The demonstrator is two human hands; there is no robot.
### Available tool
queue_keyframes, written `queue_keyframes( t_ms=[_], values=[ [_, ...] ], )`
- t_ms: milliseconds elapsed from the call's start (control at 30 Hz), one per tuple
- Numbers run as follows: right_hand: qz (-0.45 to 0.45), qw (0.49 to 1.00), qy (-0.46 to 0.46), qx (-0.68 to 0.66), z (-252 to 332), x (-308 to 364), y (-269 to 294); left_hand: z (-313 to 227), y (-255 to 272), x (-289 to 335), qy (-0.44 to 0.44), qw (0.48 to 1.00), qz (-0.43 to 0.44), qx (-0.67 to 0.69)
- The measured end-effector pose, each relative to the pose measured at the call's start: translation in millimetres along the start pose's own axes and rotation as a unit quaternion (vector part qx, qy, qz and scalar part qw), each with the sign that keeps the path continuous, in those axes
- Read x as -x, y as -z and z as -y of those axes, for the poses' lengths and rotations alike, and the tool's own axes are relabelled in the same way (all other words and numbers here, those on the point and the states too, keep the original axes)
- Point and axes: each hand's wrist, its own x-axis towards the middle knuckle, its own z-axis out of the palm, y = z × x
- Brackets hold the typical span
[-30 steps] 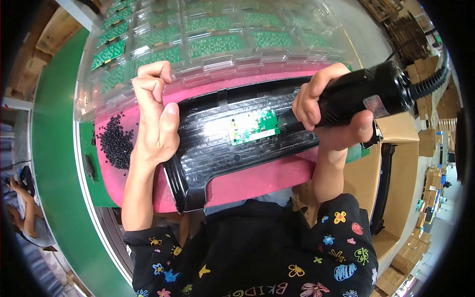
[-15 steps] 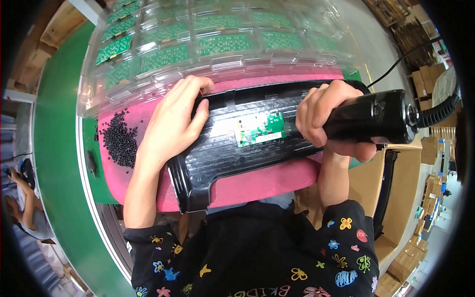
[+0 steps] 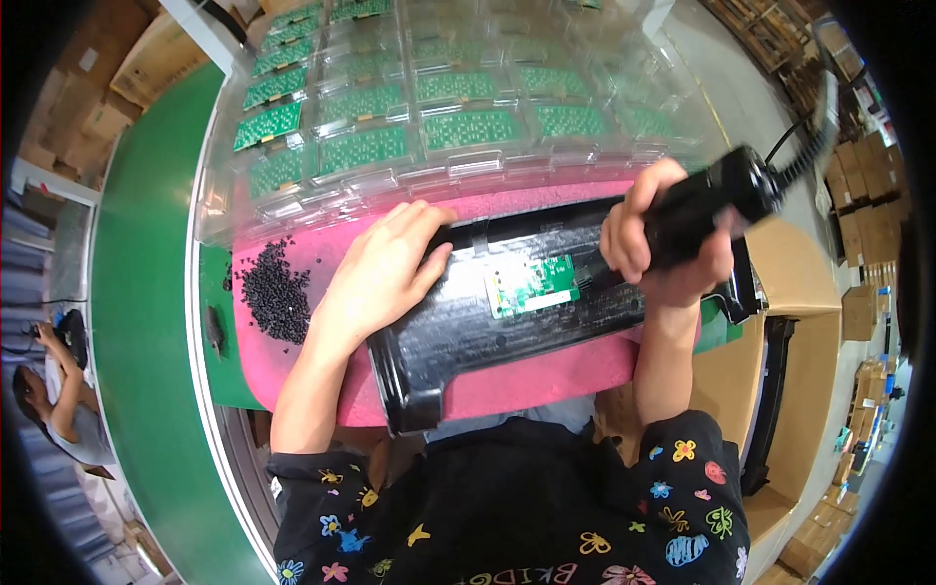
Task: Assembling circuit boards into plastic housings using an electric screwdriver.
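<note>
We count 1 long, glossy black plastic housing [image 3: 487, 341], 1 small green rectangular circuit board [image 3: 531, 286] on it, 1 black cylindrical corded tool [image 3: 707, 205] and 1 heap of tiny black pieces [image 3: 276, 292], too many to number. The housing lies on the pink rounded mat [image 3: 536, 385], with the board between our 2 hands. Our left hand [image 3: 385, 273] rests, thumb spread, on the housing's left part; our right hand [image 3: 645, 261] wraps the tool.

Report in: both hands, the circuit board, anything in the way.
Left hand on black housing, left end. Right hand gripping black power tool. Green circuit board on housing; nothing covering its face.
</note>
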Motion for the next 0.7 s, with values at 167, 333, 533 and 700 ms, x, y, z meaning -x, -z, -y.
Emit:
queue_keyframes(
  t_ms=[167,333,533,700],
  values=[
    [-0.289,0.936,-0.029,-0.201,3.0,-28.1,14.4,-0.5,-8.0,1.4,-0.019,0.999,0.027,0.023],
    [-0.317,0.917,-0.051,-0.236,24.2,-24.4,16.8,0.3,-13.0,1.6,-0.029,0.998,0.044,-0.015],
    [-0.209,0.973,-0.098,0.004,78.8,22.1,1.2,-15.0,-0.4,9.7,-0.014,0.994,0.047,-0.097],
    [-0.369,0.899,0.036,0.233,145.5,79.3,61.0,-53.3,21.1,31.2,-0.075,0.984,-0.128,-0.103]
  ],
)
